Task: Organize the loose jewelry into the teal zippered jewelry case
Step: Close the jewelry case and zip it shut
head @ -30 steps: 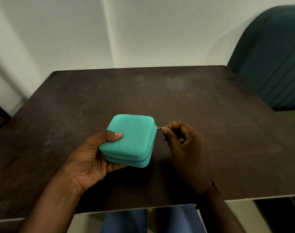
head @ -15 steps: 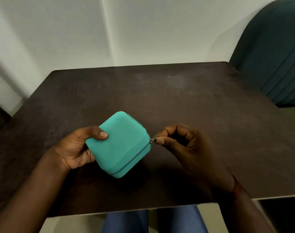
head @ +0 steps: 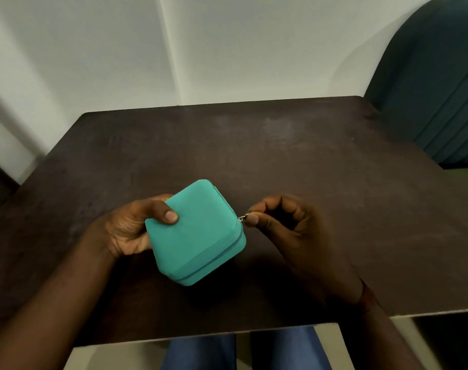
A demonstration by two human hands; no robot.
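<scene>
Item one: teal, square, round-cornered, soft-covered zippered jewelry case [head: 195,231], turned corner-on toward me and tilted above the dark brown wooden counter [head: 280,145]; whether its low corner touches the surface I cannot tell. The zip seam along the two near sides reads closed, so I judge the case unopened and the sorting not yet begun. Item two: left hand [head: 126,228], gripping the case from its left side, thumb pressed flat on the lid, fingers wrapped behind and under, out of view. I take this as the bracing hold, meant to stop the case twisting when the zip is drawn. Item three: right hand [head: 288,231], just beside the case's right corner, thumb and forefinger pinched narrow on the small silver metal zipper pull [head: 242,217], other fingers curled loosely toward the palm. The pull sticks out sideways from the corner, which I read as a pull taken up ready to run round the seam. Position of case: between the two hands, held by the left, met by the right at the pull only, near the front middle of the counter. Item four: loose jewelry, none in view; I cannot say where it lies. Surroundings: dark teal upholstered chair [head: 435,84] at the counter's far right corner; blue trouser legs [head: 200,351] below the near edge.
</scene>
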